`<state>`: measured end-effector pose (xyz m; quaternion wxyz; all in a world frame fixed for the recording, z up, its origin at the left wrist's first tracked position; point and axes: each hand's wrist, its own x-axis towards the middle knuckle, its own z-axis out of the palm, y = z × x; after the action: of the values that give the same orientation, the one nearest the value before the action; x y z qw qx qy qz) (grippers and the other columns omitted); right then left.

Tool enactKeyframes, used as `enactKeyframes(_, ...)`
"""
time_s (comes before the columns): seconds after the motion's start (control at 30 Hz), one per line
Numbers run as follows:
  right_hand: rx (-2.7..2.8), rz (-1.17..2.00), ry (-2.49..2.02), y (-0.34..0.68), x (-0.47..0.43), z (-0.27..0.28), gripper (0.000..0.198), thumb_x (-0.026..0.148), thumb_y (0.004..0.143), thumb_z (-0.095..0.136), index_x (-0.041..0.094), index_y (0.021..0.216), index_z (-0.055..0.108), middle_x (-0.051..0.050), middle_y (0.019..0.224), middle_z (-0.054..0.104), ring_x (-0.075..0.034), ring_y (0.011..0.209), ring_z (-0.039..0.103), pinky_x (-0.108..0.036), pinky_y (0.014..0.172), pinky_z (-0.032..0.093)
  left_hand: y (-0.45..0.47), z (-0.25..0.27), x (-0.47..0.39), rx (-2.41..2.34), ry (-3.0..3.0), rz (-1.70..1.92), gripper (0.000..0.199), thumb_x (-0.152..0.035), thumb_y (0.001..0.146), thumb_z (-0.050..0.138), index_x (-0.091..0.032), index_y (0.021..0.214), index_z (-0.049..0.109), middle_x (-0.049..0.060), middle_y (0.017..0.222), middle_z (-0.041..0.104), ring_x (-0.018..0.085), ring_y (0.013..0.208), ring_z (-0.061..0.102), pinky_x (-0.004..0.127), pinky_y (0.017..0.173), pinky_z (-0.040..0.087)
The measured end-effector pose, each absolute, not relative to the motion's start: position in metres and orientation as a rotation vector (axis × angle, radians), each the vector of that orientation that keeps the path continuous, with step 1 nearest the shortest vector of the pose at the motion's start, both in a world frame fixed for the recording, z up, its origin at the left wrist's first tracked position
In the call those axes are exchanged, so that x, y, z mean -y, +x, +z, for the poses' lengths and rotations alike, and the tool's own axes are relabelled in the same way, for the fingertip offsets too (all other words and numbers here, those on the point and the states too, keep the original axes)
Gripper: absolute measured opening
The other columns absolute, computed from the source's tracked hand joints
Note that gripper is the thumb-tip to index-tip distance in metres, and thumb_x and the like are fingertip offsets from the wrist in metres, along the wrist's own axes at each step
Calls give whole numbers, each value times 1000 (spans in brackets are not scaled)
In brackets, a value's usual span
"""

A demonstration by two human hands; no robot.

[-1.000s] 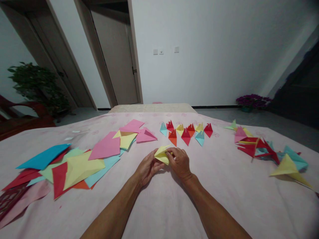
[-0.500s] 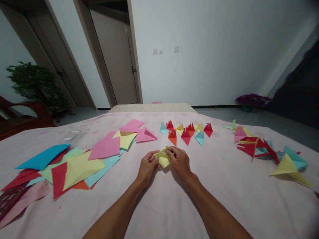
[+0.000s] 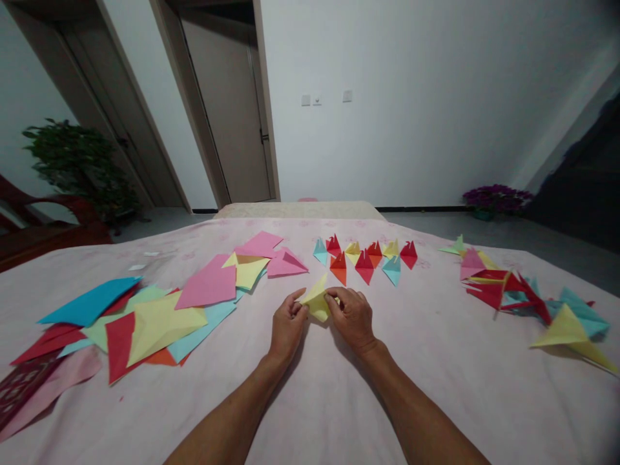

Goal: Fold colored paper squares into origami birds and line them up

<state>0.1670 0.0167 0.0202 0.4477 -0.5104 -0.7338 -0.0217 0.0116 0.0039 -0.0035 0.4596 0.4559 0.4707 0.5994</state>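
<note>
Between my two hands is a small piece of yellow folded origami paper (image 3: 317, 301), with a pointed flap standing up from it. My left hand (image 3: 287, 323) pinches its left edge between thumb and fingers. On the other side, my right hand (image 3: 352, 318) grips the right edge, and its fingers cover part of the folds. Just beyond my hands, several small folded paper cranes (image 3: 364, 266) in red, orange, yellow and light blue stand in two loose rows.
Overlapping coloured paper sheets (image 3: 167, 323) spread across the left of the pink tablecloth (image 3: 310, 400). A pink folded piece (image 3: 287, 263) lies nearer the middle. At the right is a heap of folded paper shapes (image 3: 513, 294), with a yellow one (image 3: 564, 329) in front.
The yellow paper has opened from a flatter, compact shape, and a pointed flap now rises at its top. Both hands keep hold of it. The whole view has shifted slightly.
</note>
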Motion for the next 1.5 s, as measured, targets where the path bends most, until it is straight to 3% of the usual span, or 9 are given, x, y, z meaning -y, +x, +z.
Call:
enactKeyframes(0.17,1804,71,-1267,162,-15,16,7,24,84,60,20,84,66,-1,80,71,-16,66,59,-29,70,36,11,0,0,-1191,1199,1497,41,-26,80,62,-15,119,64,0,75,67,12,65,58,21,61,46)
enactKeyframes(0.4,1795,165,-1249,162,-19,9,11,26,86,59,20,79,64,1,79,68,-13,64,56,-28,70,36,8,-1,4,-1312,1341,1499,33,-31,88,57,-20,118,68,2,77,69,16,71,61,25,68,46)
enactKeyframes(0.67,1886,-72,-1241,162,-15,15,18,29,81,67,21,69,58,-1,70,63,-18,72,53,-31,70,34,7,-2,4,-1304,1287,1562,29,-30,86,62,-25,113,72,6,104,73,23,96,63,32,92,44)
enactKeyframes(0.83,1903,-165,-1255,161,-14,23,26,36,78,73,22,64,56,-3,72,64,-21,81,51,-35,74,33,11,-4,3,-1190,1246,1491,31,-28,83,65,-21,113,70,7,101,73,21,93,65,31,87,49)
enactKeyframes(1.07,1846,117,-1268,168,-24,20,13,29,79,67,21,69,63,-2,77,64,-19,81,55,-31,74,40,14,5,4,-1065,1142,1452,31,-36,84,65,-16,106,73,9,102,73,18,86,65,26,72,51)
enactKeyframes(1.27,1840,423,-1284,169,-24,25,18,30,78,64,20,65,58,2,65,59,-14,61,53,-24,57,38,14,3,0,-1009,1041,1464,32,-35,77,72,-16,103,76,10,103,74,18,83,66,28,73,52)
enactKeyframes(1.37,1804,564,-1275,171,-26,24,9,28,76,62,19,77,66,1,70,66,-14,63,57,-24,59,41,15,4,0,-994,1017,1459,32,-36,75,74,-16,100,77,10,102,75,19,83,67,28,73,53)
enactKeyframes(1.5,1727,861,-1257,173,-30,21,15,27,71,65,16,81,71,-2,72,69,-16,63,59,-24,57,42,15,4,-1,-974,986,1452,33,-35,72,77,-15,99,77,10,100,75,19,84,68,28,75,54)
